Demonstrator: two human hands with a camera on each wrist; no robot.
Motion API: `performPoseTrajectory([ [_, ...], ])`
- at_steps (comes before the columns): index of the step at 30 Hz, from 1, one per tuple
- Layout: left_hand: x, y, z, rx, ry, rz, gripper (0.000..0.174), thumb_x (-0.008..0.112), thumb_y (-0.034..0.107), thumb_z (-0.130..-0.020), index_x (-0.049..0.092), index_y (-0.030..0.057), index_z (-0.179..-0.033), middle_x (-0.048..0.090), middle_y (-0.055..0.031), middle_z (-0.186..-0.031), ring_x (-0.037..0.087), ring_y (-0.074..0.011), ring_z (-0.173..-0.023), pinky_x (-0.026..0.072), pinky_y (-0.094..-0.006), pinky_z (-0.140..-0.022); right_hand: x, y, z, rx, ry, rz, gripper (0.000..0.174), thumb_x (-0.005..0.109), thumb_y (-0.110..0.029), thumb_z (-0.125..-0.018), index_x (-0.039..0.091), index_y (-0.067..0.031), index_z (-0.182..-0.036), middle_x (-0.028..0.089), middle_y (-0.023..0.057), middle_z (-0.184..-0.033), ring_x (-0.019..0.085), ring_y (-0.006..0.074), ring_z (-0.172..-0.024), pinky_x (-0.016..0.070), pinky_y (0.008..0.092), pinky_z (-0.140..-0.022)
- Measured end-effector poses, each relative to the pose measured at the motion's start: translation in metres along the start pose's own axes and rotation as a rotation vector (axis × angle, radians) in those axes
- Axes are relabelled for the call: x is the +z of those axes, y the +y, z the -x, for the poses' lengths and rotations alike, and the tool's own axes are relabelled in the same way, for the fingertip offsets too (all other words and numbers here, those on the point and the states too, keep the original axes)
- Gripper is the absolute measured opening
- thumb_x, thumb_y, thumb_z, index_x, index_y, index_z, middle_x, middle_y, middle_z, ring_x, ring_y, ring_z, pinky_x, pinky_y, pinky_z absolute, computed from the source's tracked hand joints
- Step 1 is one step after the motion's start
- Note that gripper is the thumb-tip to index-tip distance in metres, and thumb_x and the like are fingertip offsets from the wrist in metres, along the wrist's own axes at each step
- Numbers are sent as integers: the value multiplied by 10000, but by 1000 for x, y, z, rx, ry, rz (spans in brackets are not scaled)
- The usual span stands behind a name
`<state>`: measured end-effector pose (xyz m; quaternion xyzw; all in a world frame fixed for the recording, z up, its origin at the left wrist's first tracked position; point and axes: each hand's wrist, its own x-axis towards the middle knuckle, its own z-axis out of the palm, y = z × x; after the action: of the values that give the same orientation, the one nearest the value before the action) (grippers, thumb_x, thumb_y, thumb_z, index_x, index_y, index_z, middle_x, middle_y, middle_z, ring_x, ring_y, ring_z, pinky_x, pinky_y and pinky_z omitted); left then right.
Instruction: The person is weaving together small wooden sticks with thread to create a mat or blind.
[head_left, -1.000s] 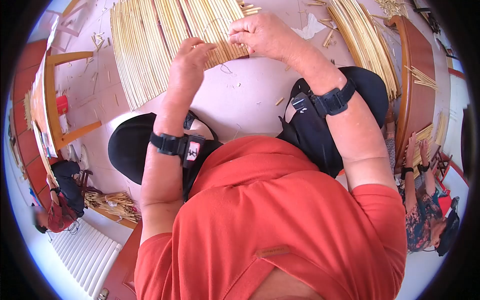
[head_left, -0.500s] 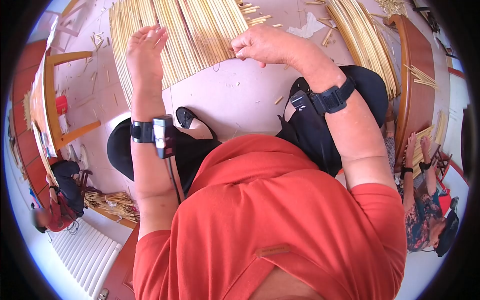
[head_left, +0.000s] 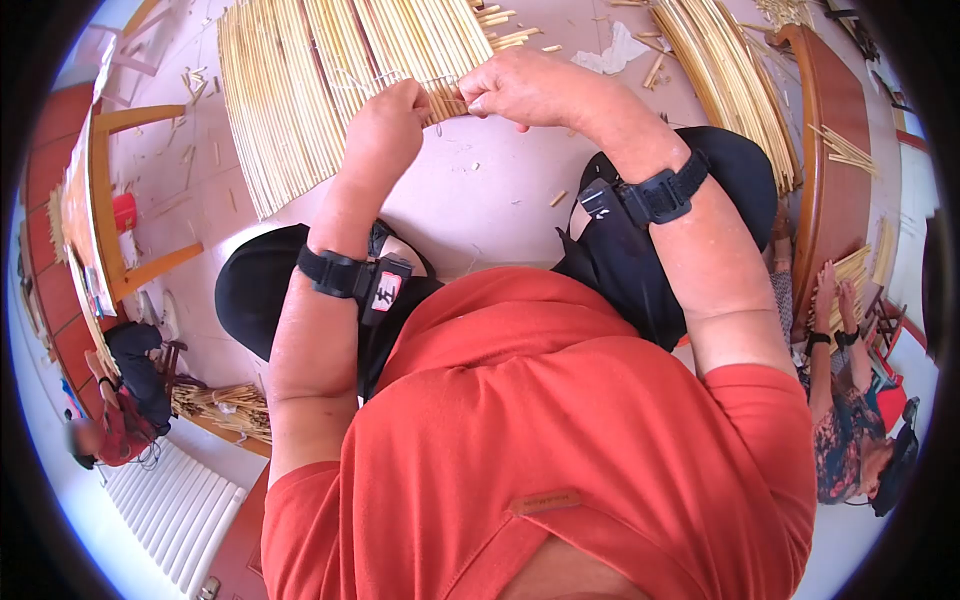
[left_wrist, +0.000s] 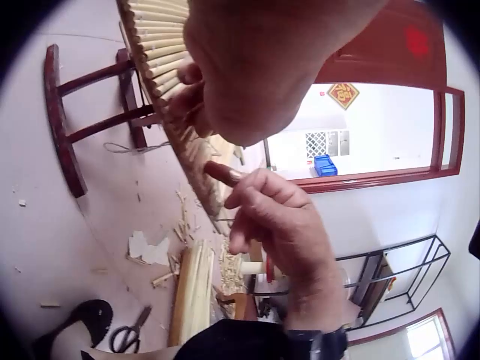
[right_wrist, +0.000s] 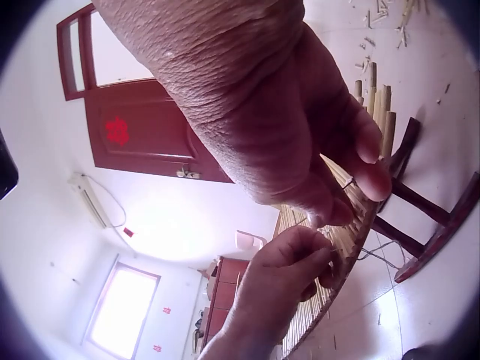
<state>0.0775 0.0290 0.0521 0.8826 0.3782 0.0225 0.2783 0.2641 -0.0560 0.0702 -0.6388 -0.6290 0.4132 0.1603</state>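
A mat of pale reed sticks (head_left: 285, 120) lies raised in front of me, its sticks side by side with darker lines across it. At its near edge my left hand (head_left: 385, 130) pinches a thin string (head_left: 345, 80), fingers curled; the right wrist view shows this hand close under the other. To its right, my right hand (head_left: 535, 90) is bent over the mat's corner, thumb and fingers curled together at the string. In the left wrist view a brown tip shows at that hand's forefinger (left_wrist: 225, 174). What lies inside its grip is mostly hidden.
A dark red wooden stand (right_wrist: 442, 232) is under the mat. Bundled sticks (head_left: 735, 100) lie to the right beside a brown wooden bench (head_left: 840, 130). Scissors (left_wrist: 129, 334) and offcuts are on the floor. A person (head_left: 850, 420) sits at right, another (head_left: 120, 410) at left.
My left hand swung out left over the mat, then came back to the near edge beside the right hand. The right hand shifted slightly and stayed at the mat's corner.
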Motion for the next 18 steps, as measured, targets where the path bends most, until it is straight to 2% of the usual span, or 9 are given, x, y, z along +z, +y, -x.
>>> performPoseTrajectory([
  [2, -10, -2, -4, -215, -179, 347, 61, 516, 44, -860, 568, 29, -831, 519, -61, -770, 584, -162, -678, 486, -318, -602, -3, -4, 3, 17, -18, -14, 133, 525, -144, -839, 584, -37, -787, 567, 67, -641, 571, 166, -538, 498, 320, -513],
  [4, -28, -24, -6, -147, -459, 1530, 78, 470, 13, -847, 529, 16, -796, 457, -28, -679, 479, -124, -596, 430, -265, -565, -2, -5, 4, 36, -36, -27, 126, 523, -137, -838, 585, -38, -789, 569, 66, -648, 574, 164, -552, 502, 322, -521],
  [6, -59, -25, -9, 7, -309, 1916, 54, 477, 20, -861, 519, 11, -827, 476, -33, -744, 447, -124, -619, 402, -244, -572, 2, -4, 4, 100, 70, -17, 127, 518, -134, -844, 593, -39, -805, 587, 66, -676, 579, 167, -569, 506, 320, -530],
  [7, -72, -27, -10, 228, -267, 1879, 59, 473, 16, -881, 531, 6, -881, 491, -49, -795, 479, -138, -667, 419, -250, -602, 2, -4, 6, 101, 69, -17, 127, 518, -134, -844, 593, -39, -805, 587, 66, -676, 579, 167, -569, 506, 320, -530],
  [9, -80, -19, -10, 160, 156, 1761, 57, 509, -3, -886, 540, -17, -932, 545, -90, -892, 560, -152, -731, 462, -253, -620, -1, -7, 5, 97, 16, -98, 130, 525, -142, -852, 602, -43, -818, 605, 70, -699, 588, 174, -584, 507, 319, -539],
  [10, -76, -24, -9, 162, 161, 1756, 57, 509, -3, -886, 540, -17, -932, 545, -90, -892, 560, -152, -731, 462, -253, -620, 0, -8, 3, 90, 16, -98, 130, 525, -142, -852, 602, -43, -818, 605, 70, -699, 588, 174, -584, 507, 319, -539],
  [12, -64, -24, -13, -227, 510, 1059, 196, 587, -14, -865, 560, -21, -1059, 583, -128, -1034, 623, -168, -818, 518, -271, -647, -2, -6, 0, 46, -83, -84, 134, 536, -151, -859, 608, -43, -823, 617, 72, -713, 594, 175, -587, 509, 322, -549],
  [13, -59, -24, -8, -346, 451, 565, 343, 632, -4, -848, 571, 50, -1181, 573, -124, -1159, 642, -155, -858, 554, -269, -689, -2, -6, -1, 50, -77, -85, 134, 536, -151, -859, 608, -43, -823, 617, 72, -713, 594, 175, -587, 509, 322, -549],
  [18, -5, -24, 9, 334, 295, -242, 385, 672, 60, -795, 622, 152, -1165, 538, -95, -1123, 645, -272, -837, 560, -371, -760, 3, 1, -5, -64, 66, -3, 168, 552, -195, -873, 622, -48, -837, 597, 65, -666, 590, 156, -582, 502, 327, -555],
])
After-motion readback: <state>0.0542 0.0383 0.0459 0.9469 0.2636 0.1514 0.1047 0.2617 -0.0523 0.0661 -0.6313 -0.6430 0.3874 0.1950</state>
